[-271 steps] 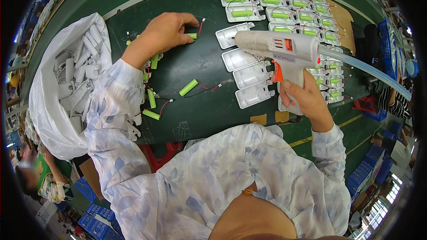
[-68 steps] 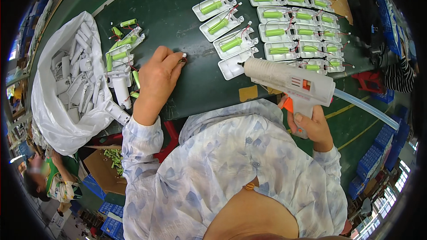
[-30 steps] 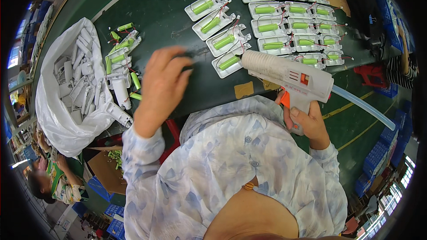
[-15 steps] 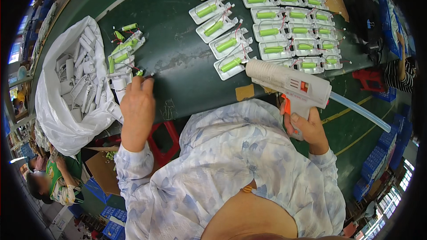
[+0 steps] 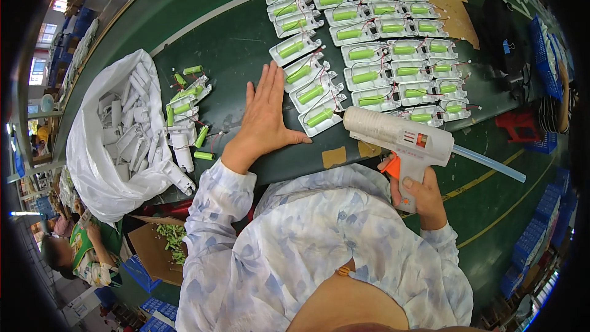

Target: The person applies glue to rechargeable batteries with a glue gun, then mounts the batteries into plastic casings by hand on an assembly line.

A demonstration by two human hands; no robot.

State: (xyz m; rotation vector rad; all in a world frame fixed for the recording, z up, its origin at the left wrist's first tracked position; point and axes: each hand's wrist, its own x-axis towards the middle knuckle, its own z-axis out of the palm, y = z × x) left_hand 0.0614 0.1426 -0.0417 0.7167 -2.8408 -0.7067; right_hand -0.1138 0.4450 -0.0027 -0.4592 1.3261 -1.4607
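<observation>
My left hand [image 5: 263, 115] lies flat with its fingers spread, along the left side of a column of white plastic housings [image 5: 321, 130]. Its fingertips touch or nearly touch one of them. Each housing holds a green battery cell [image 5: 319, 117] with thin red and dark wires. In my right hand [image 5: 430, 200] is a white hot glue gun [image 5: 393, 132] with an orange trigger [image 5: 391, 168] and a clear glue stick [image 5: 488, 163] out of its back. Its dark nozzle points left, right by the nearest housing's cell; whether it touches cannot be made out.
More filled housings [image 5: 405, 49] stand in rows to the right. At left, loose green cells [image 5: 204, 155] and housings lie beside a white bag [image 5: 92, 172] of white plastic parts. Below it is a cardboard box [image 5: 147, 243] with small green pieces. Another person [image 5: 86, 243] sits at the lower left.
My left hand has moved right from the loose cells to the housing column and spread flat. Two more green cells now show near the loose pile. The glue gun stays by the nearest housing.
</observation>
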